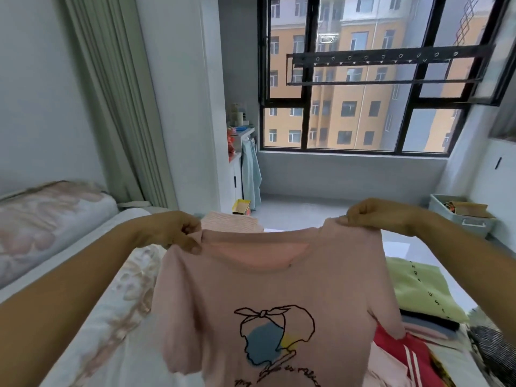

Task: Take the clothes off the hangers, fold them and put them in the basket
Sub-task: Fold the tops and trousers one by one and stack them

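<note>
A pink T-shirt [268, 277] with a line drawing of a head on its front hangs spread out in front of me, above the bed. My left hand [178, 230] pinches its left shoulder and my right hand [371, 215] pinches its right shoulder. No hanger shows in the shirt. More clothes lie on the bed at the right: a light green garment [418, 289], a red one with white stripes [402, 353], and dark and pink ones between them. A folded pink striped piece [231, 220] lies beyond the shirt.
The bed [106, 317] with a floral cover runs along the left under a curtain [117, 107]. A drying rack [385, 65] hangs before the window. A pale bin [460, 216] with items stands on the floor at the right. A white cabinet [237, 169] stands at the back.
</note>
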